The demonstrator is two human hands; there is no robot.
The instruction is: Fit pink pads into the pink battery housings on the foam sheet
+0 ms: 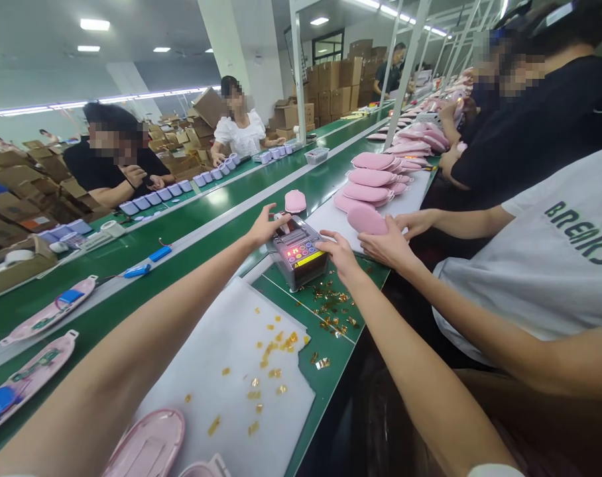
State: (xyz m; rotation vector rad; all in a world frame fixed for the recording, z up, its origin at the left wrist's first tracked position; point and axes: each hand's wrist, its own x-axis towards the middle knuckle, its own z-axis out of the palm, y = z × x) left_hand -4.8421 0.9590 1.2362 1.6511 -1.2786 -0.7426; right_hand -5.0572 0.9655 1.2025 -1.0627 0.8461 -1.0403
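Left fingers (277, 223), right fingers (329, 245) at tape dispenser (299, 250).

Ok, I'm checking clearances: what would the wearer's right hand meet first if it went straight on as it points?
Probably the electronic tape dispenser just ahead; the right hand may be touching it, but depth is unclear.

On our table (333, 354), a white sheet (231, 407), gold scraps (331, 322) and a machine (301, 245) lie by the right edge. We see lilac cases (175, 190) along the left edge.
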